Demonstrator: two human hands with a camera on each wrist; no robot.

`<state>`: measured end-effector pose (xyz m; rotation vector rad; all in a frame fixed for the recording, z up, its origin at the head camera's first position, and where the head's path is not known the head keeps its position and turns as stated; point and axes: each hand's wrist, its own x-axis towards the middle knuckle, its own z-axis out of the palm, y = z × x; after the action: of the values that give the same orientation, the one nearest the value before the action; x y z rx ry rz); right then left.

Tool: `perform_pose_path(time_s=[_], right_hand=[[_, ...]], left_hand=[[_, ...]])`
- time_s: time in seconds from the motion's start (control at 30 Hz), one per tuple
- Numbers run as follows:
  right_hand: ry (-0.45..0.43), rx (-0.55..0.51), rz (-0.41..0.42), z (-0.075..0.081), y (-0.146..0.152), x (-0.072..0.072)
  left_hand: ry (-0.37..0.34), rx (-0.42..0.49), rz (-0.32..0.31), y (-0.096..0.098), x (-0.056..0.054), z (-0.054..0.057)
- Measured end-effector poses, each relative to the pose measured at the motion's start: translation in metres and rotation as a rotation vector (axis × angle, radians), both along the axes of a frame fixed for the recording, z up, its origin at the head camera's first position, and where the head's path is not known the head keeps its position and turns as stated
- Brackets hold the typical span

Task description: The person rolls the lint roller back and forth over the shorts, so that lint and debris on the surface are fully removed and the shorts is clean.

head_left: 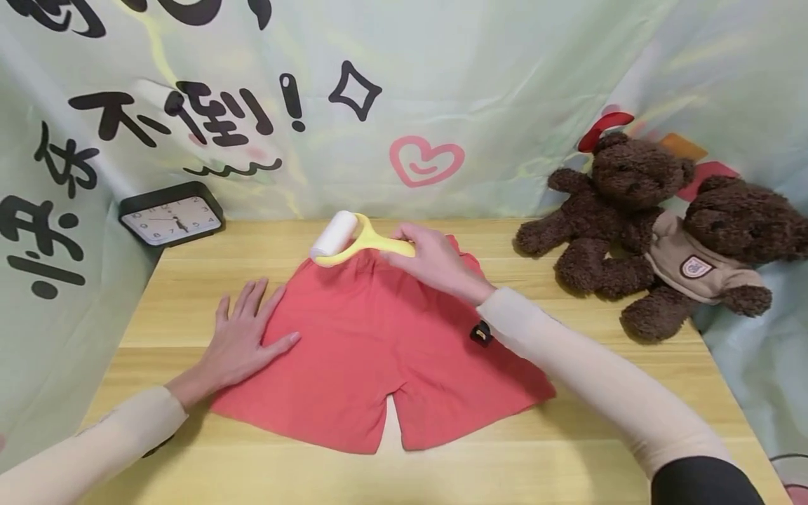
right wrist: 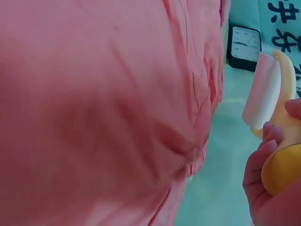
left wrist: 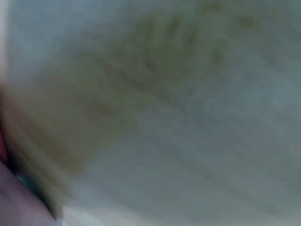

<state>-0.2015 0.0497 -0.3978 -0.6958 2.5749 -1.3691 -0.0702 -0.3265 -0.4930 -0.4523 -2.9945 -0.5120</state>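
Observation:
A pair of red shorts [head_left: 341, 337] lies spread on the wooden table, waistband toward the back wall. My right hand [head_left: 435, 259] grips the yellow handle of a lint roller [head_left: 337, 235], whose white roll is at the waistband's left end. The right wrist view shows the same lint roller [right wrist: 263, 89] in the curled fingers of my right hand [right wrist: 263, 165], beside the shorts [right wrist: 103, 113]. With fingers spread, my left hand [head_left: 243, 344] rests on the left edge of the shorts. The left wrist view is blurred, with only a bit of hand at its lower left.
A black-framed clock [head_left: 172, 216] stands at the table's back left. Two brown teddy bears [head_left: 606, 210] sit at the right, one in a beige shirt [head_left: 682, 263]. Printed cloth [head_left: 499, 105] hangs behind and beside the wooden table [head_left: 505, 477].

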Motion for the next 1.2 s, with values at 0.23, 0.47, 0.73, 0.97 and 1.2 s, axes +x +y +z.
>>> perform_pose_path(time_s=[0.23,0.47,0.73,0.97,1.2], right_hand=[[0.039,0.047,0.095,-0.009,-0.035,-0.009],[0.133,0.189,0.133,-0.022,-0.053,-0.012],[0.202,0.266,0.197,-0.03,-0.055,-0.017],[0.113,0.19,0.233,-0.023,-0.05,-0.023],[0.116,0.181,0.249,-0.023,-0.036,-0.026]], left_hand=[[0.024,-0.011,-0.008,0.002,-0.011,-0.002],[0.072,-0.035,-0.032,0.0,-0.013,-0.005],[0.079,-0.049,-0.032,0.001,-0.014,-0.006],[0.081,-0.049,-0.03,0.002,-0.013,-0.004],[0.073,-0.062,-0.03,0.001,-0.013,-0.004]])
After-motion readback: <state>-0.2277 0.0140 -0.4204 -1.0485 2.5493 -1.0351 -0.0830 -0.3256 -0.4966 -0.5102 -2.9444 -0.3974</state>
